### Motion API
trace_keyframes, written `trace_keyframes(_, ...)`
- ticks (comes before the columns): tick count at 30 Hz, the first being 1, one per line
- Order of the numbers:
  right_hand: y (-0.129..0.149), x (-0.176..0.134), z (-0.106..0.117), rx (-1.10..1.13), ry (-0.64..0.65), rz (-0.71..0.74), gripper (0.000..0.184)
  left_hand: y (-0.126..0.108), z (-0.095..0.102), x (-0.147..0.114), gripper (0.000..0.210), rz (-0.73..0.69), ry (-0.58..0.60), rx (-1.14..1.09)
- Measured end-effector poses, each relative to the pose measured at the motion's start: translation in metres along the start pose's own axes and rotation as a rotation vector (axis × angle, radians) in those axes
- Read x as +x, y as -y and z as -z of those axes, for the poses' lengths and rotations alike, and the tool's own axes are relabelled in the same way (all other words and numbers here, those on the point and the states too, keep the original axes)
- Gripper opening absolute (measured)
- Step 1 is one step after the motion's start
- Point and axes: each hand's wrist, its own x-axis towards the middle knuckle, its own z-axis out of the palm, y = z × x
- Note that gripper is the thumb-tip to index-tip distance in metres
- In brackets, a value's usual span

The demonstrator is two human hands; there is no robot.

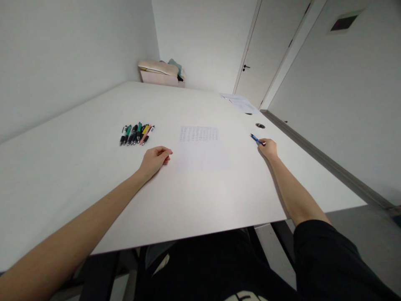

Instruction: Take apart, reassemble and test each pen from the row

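My right hand (268,148) rests at the right of the white table, its fingers closed on a blue pen (255,138). The pen's far end points up and to the left, away from the hand. My left hand (156,159) lies on the table just left of a printed sheet of paper (202,152), loosely curled with thumb and forefinger together, and nothing shows in it. Rows of small text fill the upper part of the sheet. Beyond my left hand lies a row of several pens (136,134) in green, black, white, yellow and pink.
More paper sheets (240,103) lie at the table's far right edge. Near them is a dark round cable hole (260,125). A pale box with cloth items (161,74) stands behind the table. Walls enclose the left and back, and a closed door (269,46) is at the back right.
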Motion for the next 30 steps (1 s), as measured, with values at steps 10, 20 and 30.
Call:
trace_keyframes(10, 0.003, 0.0, 0.001, -0.069, 0.039, 0.011, 0.038, 0.003, 0.0, 0.001, 0.018, -0.027, 0.008, 0.031)
trace_keyframes(20, 0.001, 0.001, -0.004, -0.059, 0.054, 0.054, 0.038, 0.005, 0.001, 0.002, 0.021, -0.01, 0.014, 0.027)
trace_keyframes(30, 0.017, -0.004, 0.01, -0.003, -0.069, 0.089, 0.031, -0.001, -0.002, -0.002, 0.023, -0.011, 0.029, 0.026)
